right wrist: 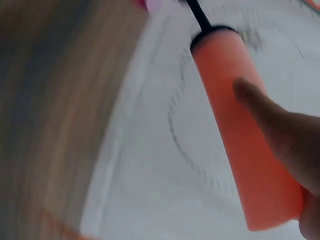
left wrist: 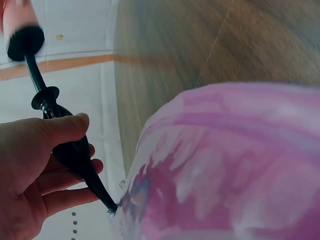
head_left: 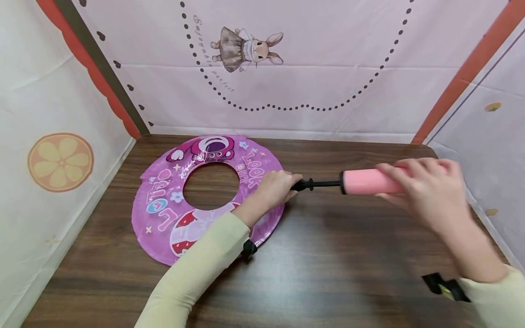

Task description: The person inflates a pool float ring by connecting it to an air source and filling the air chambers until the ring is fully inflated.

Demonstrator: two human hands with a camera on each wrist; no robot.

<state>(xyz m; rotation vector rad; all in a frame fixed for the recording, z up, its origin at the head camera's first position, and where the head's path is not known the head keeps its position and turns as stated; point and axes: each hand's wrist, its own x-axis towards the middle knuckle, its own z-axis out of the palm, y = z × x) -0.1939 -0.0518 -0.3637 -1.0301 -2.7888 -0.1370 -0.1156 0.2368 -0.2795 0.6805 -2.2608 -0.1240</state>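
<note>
A pink hand pump [head_left: 365,181] with a black rod [head_left: 326,184] and black nozzle end lies level above the table. My right hand [head_left: 430,191] grips its pink barrel, thumb along the side in the right wrist view. With thumb and fingers my left hand [head_left: 275,189] pinches the black nozzle [left wrist: 75,155]. In the left wrist view the nozzle's thin tip meets the edge of a purple swim ring [left wrist: 215,165]. The swim ring [head_left: 156,214] is printed with a bear, flowers and letters; it looks partly filled, its rim wrinkled. My left forearm covers part of it.
The dark wood table [head_left: 320,273] carries the ring on its left side. Pale printed cloth [head_left: 311,54] with a rabbit and dotted lines stands upright behind, and similar cloth flanks both sides. Black straps [head_left: 445,287] sit at my wrists.
</note>
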